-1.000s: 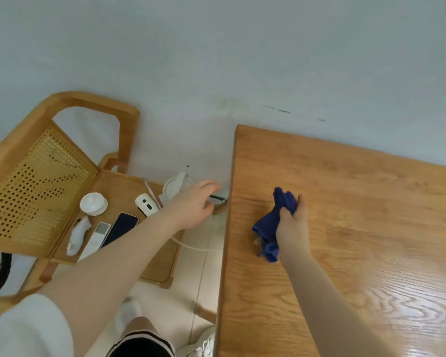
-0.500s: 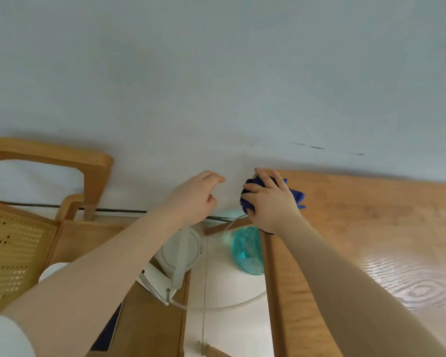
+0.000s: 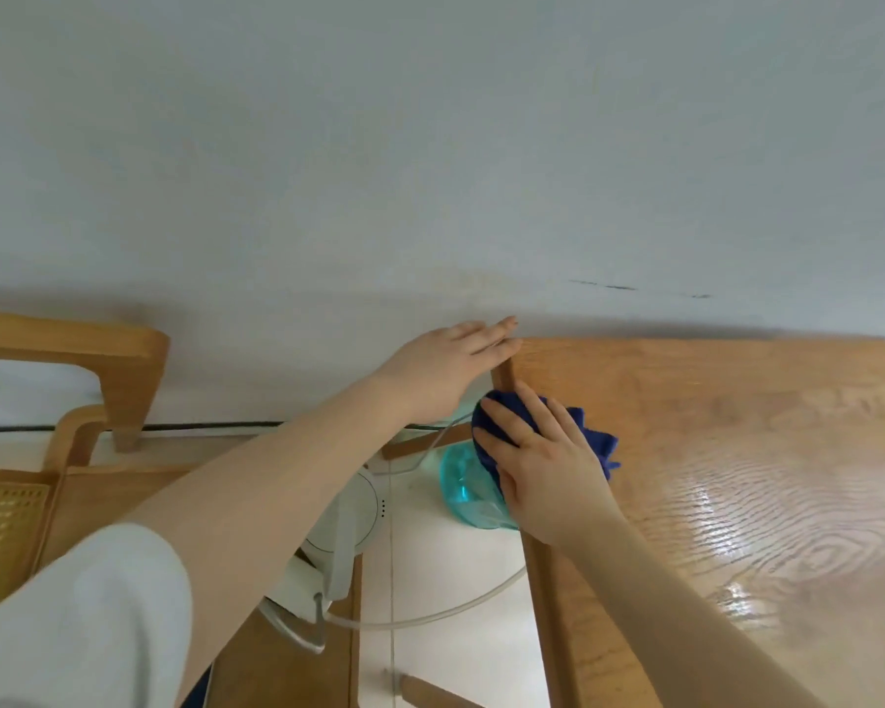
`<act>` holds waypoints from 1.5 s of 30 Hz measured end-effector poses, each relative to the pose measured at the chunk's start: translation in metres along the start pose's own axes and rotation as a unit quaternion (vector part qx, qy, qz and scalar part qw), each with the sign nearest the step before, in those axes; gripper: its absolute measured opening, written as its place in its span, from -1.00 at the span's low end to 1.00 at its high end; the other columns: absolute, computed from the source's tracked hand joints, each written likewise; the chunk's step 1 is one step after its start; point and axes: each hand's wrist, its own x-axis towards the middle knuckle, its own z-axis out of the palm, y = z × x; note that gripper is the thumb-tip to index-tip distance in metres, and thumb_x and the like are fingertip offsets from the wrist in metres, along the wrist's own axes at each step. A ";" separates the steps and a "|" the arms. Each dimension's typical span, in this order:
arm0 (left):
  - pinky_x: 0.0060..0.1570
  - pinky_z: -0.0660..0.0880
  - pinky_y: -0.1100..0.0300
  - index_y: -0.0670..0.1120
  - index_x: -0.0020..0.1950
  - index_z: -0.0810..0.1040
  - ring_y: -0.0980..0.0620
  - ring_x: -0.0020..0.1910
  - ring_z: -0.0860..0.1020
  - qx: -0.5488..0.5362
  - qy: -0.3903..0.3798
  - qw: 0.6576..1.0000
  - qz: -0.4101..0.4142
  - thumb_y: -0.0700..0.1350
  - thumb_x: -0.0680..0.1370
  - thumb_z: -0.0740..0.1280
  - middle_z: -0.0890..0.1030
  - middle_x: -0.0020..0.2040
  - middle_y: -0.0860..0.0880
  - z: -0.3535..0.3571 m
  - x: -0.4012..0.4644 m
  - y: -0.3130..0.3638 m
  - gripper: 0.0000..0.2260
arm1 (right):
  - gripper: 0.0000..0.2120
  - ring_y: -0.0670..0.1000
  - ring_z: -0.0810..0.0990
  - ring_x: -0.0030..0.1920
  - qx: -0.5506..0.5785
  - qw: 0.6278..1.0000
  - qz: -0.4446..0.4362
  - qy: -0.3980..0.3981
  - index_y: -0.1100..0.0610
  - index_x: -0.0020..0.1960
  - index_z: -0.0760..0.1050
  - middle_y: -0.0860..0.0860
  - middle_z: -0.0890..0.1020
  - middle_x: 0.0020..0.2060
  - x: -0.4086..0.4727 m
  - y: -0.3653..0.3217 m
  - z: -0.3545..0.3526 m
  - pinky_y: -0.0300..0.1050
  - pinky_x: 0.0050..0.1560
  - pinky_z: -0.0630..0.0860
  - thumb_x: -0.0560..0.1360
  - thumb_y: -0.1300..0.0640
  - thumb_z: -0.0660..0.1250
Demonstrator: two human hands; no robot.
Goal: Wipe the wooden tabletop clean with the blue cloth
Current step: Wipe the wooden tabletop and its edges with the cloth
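cloth: the blue cloth (image 3: 596, 439) lies bunched on the far left corner of the wooden tabletop (image 3: 736, 452), partly draped over the left edge, with a crumpled tail sticking out on the right of the hand.
handling: it looks soft, light and limp, so it should fold and slide easily; I judge it will bunch up or slip out from under the palm unless pressed flat. The best hold is a spread palm on the middle of the wad, with the fingers over its leading edge.
right hand: the right hand (image 3: 537, 467) lies flat on the cloth with fingers spread and nearly straight, pressing it down at the table's edge instead of gripping it.
left hand: the left hand (image 3: 445, 370) is flat, fingers straight and together, fingertips touching the far corner of the table by the wall (image 3: 430, 145); it holds nothing.
tabletop: glossy wood with light glare on the near right part; whether it is wet or dirty there I cannot tell.
around: a clear teal container (image 3: 468, 490) sits below the table edge beside the right hand, and a white fan (image 3: 348, 518) with its cord lies on the floor next to a wooden chair (image 3: 98, 370).
change: half a second ago the right hand's fingers were curled round the cloth at the corner; now they are spread flat on it. The left hand, then hovering short of the table, has reached the corner.
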 end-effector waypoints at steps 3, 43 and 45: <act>0.46 0.07 0.13 -0.02 0.54 -0.03 0.02 0.52 0.03 0.027 -0.025 0.999 0.008 -0.32 0.58 0.02 -0.04 0.55 0.06 -0.006 0.018 -0.011 -0.44 | -0.63 0.23 0.38 0.34 0.010 0.999 0.036 0.020 0.04 0.10 0.61 0.03 0.54 0.25 0.036 0.010 0.002 0.20 0.32 0.27 0.35 0.11 0.20; 0.49 -0.10 0.08 0.08 0.54 -0.08 -0.02 0.52 -0.17 -0.042 -0.024 0.995 -0.082 -0.40 0.51 0.10 -0.19 0.55 -0.05 0.022 -0.018 0.059 -0.29 | -0.29 0.18 0.26 0.35 0.070 0.975 0.200 0.070 0.22 0.39 0.22 0.21 0.16 0.42 -0.155 -0.071 0.034 0.05 0.23 0.39 0.32 0.14 0.43; 0.46 0.01 0.11 0.06 0.54 0.01 -0.07 0.51 -0.02 -0.068 0.008 0.996 -0.051 -0.36 0.52 0.13 -0.03 0.55 -0.06 0.024 -0.029 0.075 -0.34 | -0.45 0.20 0.31 0.29 0.058 0.959 0.259 0.104 0.17 0.34 0.31 0.20 0.26 0.36 -0.178 -0.085 0.037 0.11 0.17 0.46 0.39 0.06 0.32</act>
